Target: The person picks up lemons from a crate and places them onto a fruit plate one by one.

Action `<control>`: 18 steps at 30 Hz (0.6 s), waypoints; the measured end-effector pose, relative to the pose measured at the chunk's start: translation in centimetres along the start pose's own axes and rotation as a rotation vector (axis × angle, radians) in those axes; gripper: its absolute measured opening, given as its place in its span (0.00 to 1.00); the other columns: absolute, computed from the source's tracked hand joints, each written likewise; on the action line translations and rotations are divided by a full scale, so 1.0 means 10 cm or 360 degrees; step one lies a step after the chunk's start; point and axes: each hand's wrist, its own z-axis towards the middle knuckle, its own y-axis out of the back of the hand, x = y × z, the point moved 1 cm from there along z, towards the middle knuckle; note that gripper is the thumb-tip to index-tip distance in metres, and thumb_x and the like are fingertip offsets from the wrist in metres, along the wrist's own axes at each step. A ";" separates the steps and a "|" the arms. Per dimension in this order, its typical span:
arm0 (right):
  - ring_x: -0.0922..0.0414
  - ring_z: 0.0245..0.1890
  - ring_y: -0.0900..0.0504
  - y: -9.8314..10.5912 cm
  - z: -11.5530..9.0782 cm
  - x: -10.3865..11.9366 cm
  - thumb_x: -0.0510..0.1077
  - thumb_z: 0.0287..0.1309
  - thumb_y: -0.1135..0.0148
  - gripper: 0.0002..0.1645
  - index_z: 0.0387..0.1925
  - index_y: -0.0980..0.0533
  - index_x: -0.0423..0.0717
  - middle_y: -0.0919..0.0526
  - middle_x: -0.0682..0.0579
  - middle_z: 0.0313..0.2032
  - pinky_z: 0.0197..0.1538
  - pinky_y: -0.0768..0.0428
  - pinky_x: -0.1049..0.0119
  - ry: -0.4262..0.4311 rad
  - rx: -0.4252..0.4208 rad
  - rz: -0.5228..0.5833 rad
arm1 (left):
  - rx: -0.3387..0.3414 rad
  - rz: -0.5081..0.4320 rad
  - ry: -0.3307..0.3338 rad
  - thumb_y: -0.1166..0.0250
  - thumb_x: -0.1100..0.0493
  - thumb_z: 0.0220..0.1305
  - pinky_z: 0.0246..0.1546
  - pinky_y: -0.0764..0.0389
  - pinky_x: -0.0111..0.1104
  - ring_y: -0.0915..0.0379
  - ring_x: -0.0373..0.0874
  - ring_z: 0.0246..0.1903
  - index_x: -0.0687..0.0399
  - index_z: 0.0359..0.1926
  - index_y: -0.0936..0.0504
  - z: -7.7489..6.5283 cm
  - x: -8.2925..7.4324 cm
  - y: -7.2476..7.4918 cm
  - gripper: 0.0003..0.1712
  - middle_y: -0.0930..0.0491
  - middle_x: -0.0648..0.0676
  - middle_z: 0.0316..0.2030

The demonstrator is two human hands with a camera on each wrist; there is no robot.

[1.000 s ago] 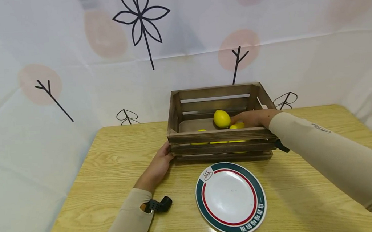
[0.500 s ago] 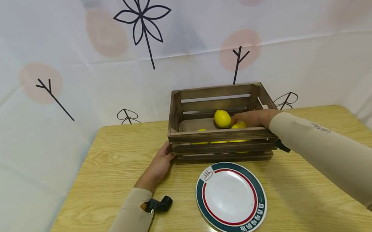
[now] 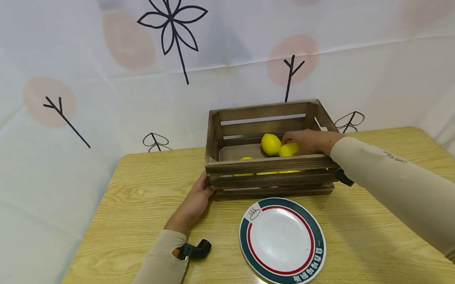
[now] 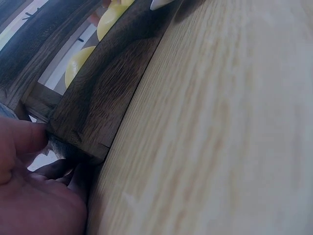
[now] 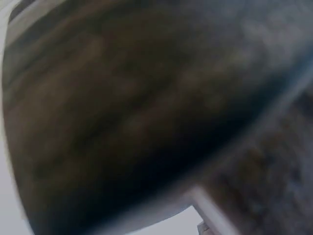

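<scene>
A slatted brown wooden crate (image 3: 271,165) stands at the back of the table with several yellow lemons in it. My left hand (image 3: 194,203) holds the crate's lower left front corner; thumb and fingers sit around the wood in the left wrist view. Inside the crate, my right hand (image 3: 307,142) grips a lemon (image 3: 289,149) on the right, its fingers bent over the fruit and partly hidden by the front slat. Another lemon (image 3: 271,144) lies just left of that one. More lemons show through the slats. Blurred dark wood fills most of the right wrist view.
A round white plate (image 3: 281,242) with a green rim and red ring lies in front of the crate. The light wooden table (image 3: 121,221) reaches back to a white patterned cloth (image 3: 227,39).
My right hand has risen slightly inside the crate, and the lemon under its fingers has come up with it, more of it now showing. My left hand stays at the crate's corner.
</scene>
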 end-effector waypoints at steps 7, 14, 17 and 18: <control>0.35 0.56 0.24 0.03 -0.01 -0.03 0.41 0.61 0.34 0.33 0.66 0.32 0.40 0.27 0.30 0.62 0.58 0.27 0.38 -0.0011 -0.0180 0.0018 | 0.0013 0.0009 -0.0019 0.59 0.70 0.75 0.77 0.51 0.50 0.59 0.53 0.78 0.43 0.80 0.56 -0.02 0.00 -0.04 0.39 0.53 0.57 0.79; 0.40 0.48 0.22 0.15 -0.07 -0.01 0.42 0.65 0.36 0.34 0.69 0.36 0.41 0.24 0.32 0.59 0.52 0.23 0.43 0.0068 -0.0459 0.0110 | -0.0031 0.0056 -0.0019 0.59 0.69 0.75 0.77 0.54 0.50 0.62 0.52 0.79 0.41 0.81 0.59 0.01 0.02 -0.04 0.40 0.55 0.56 0.80; 0.41 0.48 0.20 0.20 -0.13 0.02 0.44 0.66 0.36 0.35 0.71 0.37 0.45 0.25 0.32 0.60 0.48 0.21 0.48 0.0081 -0.0518 0.0235 | -0.0039 0.0071 -0.0007 0.59 0.70 0.75 0.77 0.54 0.49 0.63 0.52 0.79 0.40 0.81 0.60 0.01 0.02 -0.03 0.41 0.56 0.55 0.80; 0.41 0.49 0.19 0.22 -0.15 0.03 0.45 0.66 0.36 0.36 0.71 0.38 0.46 0.26 0.32 0.61 0.47 0.20 0.49 0.0085 -0.0530 0.0289 | -0.0038 0.0074 -0.0005 0.59 0.70 0.74 0.77 0.54 0.50 0.63 0.52 0.79 0.41 0.81 0.60 0.01 0.02 -0.03 0.41 0.56 0.56 0.80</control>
